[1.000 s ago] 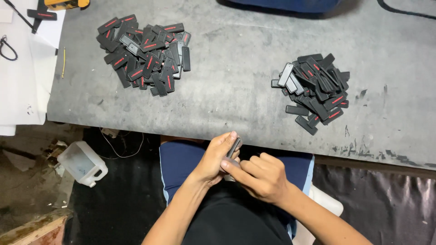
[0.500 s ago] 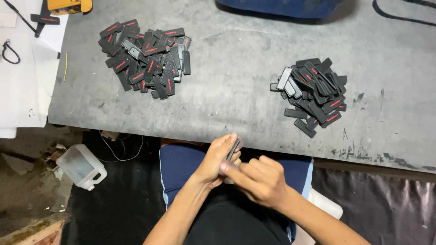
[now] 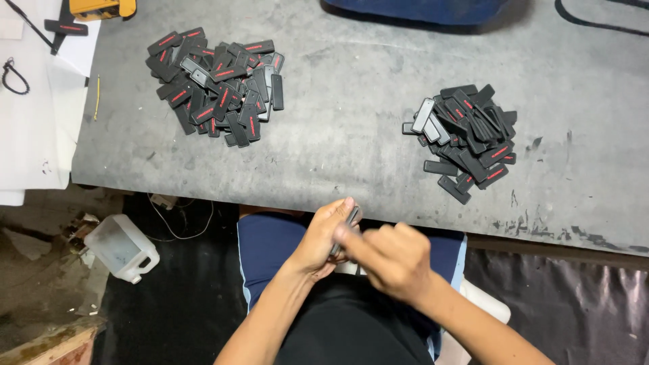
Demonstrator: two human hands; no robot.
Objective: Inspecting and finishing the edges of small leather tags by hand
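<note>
My left hand (image 3: 323, 236) and my right hand (image 3: 389, 257) meet just below the near edge of the grey table (image 3: 351, 142), over my lap. Both grip one small flat black rectangular piece (image 3: 351, 220), held on edge between the fingers; most of it is hidden by the hands. On the table, a heap of similar black pieces with red stripes (image 3: 216, 84) lies at the far left. A second heap of black pieces (image 3: 466, 138), some showing grey faces, lies to the right.
White sheets (image 3: 34, 101) cover the table's left end, with a yellow tool (image 3: 101, 8) and a black cord (image 3: 13, 74). A dark blue object (image 3: 419, 10) sits at the far edge. A clear plastic jug (image 3: 122, 247) stands on the floor at left.
My hands stay together on the piece; the right hand has shifted slightly over it. The view has tilted a little, so the table sits lower in frame.
</note>
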